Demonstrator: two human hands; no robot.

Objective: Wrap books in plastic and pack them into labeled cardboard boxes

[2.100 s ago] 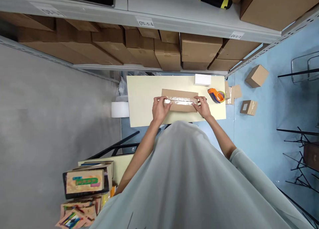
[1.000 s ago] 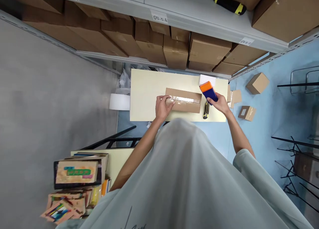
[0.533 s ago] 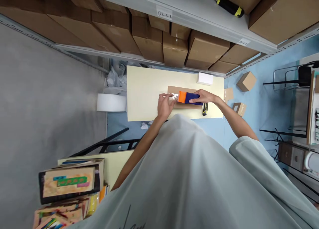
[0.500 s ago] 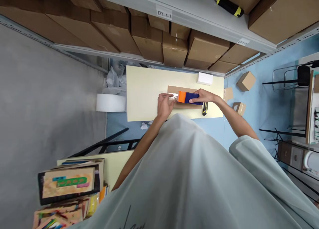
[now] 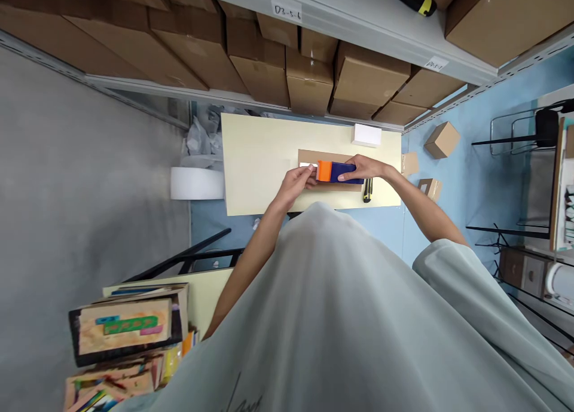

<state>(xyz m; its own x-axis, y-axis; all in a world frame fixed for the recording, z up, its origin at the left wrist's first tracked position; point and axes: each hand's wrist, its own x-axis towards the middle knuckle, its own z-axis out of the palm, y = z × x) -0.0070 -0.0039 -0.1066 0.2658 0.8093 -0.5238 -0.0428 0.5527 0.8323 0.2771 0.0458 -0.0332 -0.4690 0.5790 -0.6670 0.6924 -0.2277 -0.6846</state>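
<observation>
My right hand grips the dark blue end of a blue and orange box. At the box's orange left end, my left hand has its fingers closed on a small white piece, whose kind is too small to make out. Box and hands are over a flat brown cardboard piece on the cream table. Just below the right hand lies a black and yellow utility knife, untouched.
A small white box stands at the table's back right. Shelves with cardboard boxes run behind the table. A white roll is left of it. Cardboard boxes lie on the blue floor at right. Stacked picture books sit lower left.
The silvery-white part at the box's orange end shows less now, and my left fingers have shifted there. My right hand keeps its hold. The whole view has shifted slightly.
</observation>
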